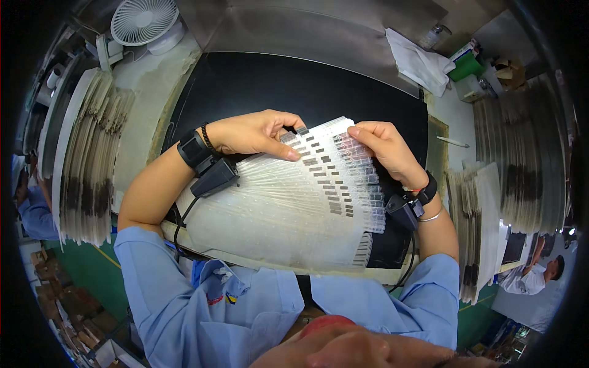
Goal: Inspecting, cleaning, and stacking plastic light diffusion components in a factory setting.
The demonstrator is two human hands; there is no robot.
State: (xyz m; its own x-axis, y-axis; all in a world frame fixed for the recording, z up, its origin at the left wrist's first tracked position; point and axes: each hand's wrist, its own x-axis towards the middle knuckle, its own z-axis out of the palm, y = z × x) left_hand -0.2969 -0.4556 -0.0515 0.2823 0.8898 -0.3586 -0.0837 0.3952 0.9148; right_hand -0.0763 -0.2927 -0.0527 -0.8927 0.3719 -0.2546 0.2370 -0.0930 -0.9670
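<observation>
The hands work at the top of a fan of clear plastic strips (288, 208) spread across the black mat (245, 86) on the bench. The left hand (254, 132) pinches the upper left ends of the strips between thumb and fingers, and the right hand (383, 150) curls over the upper right edge, fingertips pressing on the strip ends — both are closed on the fan, neither is free. The strips lie flat and overlap like cards, and each carries a small dark chip near its far end, so the chips form slanting rows between the two hands.

To do this step well, I judge that the fan should stay flat on the mat with the lower ends gathered toward the body, so the strips pivot rather than slide apart. The left hand would best hold its pinch steady while the right hand's fingers shift one strip at a time; a light touch matters, since the strips look thin and slippery and could slip out of order. Keeping fingertips beside the dark chips rather than on them seems wise.

Tall stacks of like strips (86, 153) stand to the left, more stacks (521, 159) to the right, and a white fan (144, 21) sits at the far left — all well apart from the hands
</observation>
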